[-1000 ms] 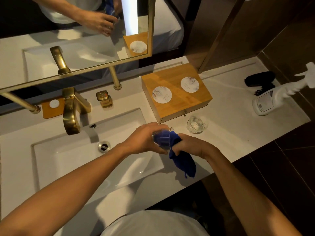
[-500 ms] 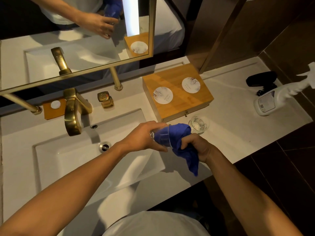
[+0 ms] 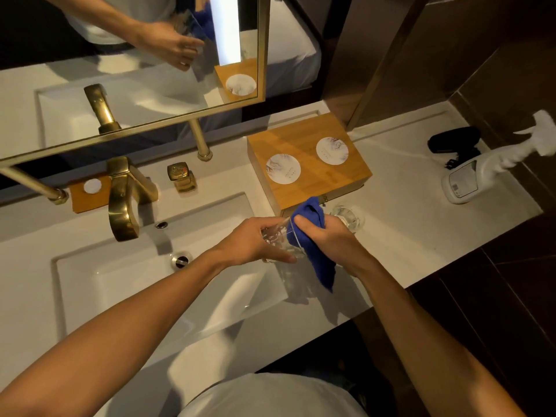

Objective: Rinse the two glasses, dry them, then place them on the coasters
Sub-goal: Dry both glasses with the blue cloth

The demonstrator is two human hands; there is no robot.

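Gripping clear cut-glass tumbler [image 3: 278,240] sideways, left hand [image 3: 255,242] steadies it so right hand [image 3: 326,236], fingers curled round blue cloth [image 3: 310,236], wipes rim. Second clear tumbler [image 3: 349,216] waits just beyond right hand; round white coasters [image 3: 283,169] farther beyond, unoccupied.

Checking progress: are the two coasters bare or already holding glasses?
Bare. Both coasters lie uncovered on the wooden box; one glass is in the hands, the other on the counter.
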